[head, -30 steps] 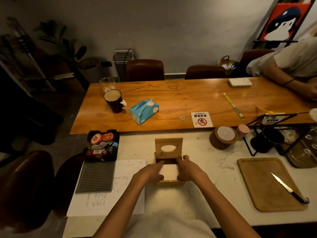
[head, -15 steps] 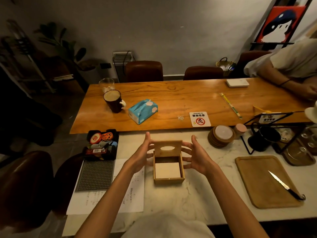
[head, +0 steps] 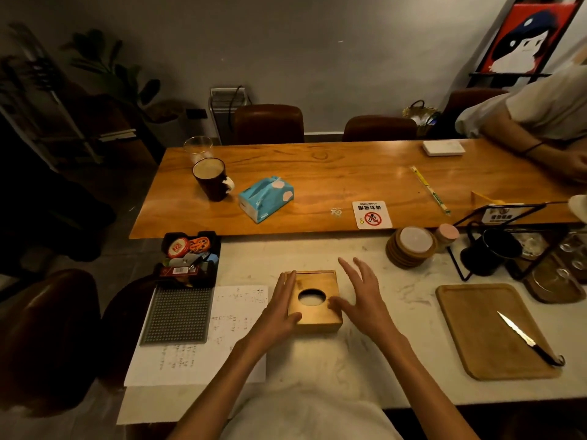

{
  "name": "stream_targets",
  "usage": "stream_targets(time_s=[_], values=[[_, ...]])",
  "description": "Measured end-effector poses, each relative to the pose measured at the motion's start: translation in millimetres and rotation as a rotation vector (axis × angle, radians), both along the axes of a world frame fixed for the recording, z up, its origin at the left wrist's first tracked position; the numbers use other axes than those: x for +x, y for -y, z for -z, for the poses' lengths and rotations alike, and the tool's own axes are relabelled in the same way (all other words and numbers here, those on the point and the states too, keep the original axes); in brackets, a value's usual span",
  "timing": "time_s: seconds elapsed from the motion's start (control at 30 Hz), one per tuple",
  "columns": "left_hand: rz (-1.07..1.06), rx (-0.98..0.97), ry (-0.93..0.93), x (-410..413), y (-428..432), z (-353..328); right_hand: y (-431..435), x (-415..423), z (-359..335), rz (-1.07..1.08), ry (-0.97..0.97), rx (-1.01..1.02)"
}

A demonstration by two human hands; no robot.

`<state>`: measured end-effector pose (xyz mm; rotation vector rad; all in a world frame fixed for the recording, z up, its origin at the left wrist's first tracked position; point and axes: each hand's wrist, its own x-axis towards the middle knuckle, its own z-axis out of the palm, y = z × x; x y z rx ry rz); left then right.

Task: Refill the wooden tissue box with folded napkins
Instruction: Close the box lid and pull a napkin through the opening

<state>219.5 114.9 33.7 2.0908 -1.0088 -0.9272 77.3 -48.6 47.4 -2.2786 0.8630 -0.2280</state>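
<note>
The wooden tissue box (head: 320, 317) sits on the white marble counter (head: 317, 255) in front of me, its lid down. White napkins (head: 310, 300) show through the round hole in the lid. My left hand (head: 279, 309) lies flat along the box's left side, thumb at the front corner. My right hand (head: 362, 300) hovers at the box's right side, fingers spread, thumb touching the lid near the hole. Neither hand holds anything.
A wooden board (head: 489, 331) with a knife (head: 527, 338) lies to the right. Stacked coasters (head: 411, 247) and a black wire rack (head: 495, 246) stand behind it. Paper sheets (head: 203, 338), a grey mat (head: 178, 315) and a black tray (head: 189, 258) lie left. Another person's arm (head: 540, 144) rests on the far wooden table (head: 333, 176).
The box's lid, which stood upright with the napkin stack exposed, now lies down over the box. My hands moved from the box's sides onto the lid and flanks.
</note>
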Motion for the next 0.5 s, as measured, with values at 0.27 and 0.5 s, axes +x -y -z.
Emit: stream_targets(time_s=[0.27, 0.5], values=[[0.008, 0.012, -0.005, 4, 1, 4, -39, 70, -20, -0.222, -0.415, -0.320], [-0.005, -0.028, 0.020, 2, -2, 10, -42, 86, -13, -0.306, -0.620, -0.443]])
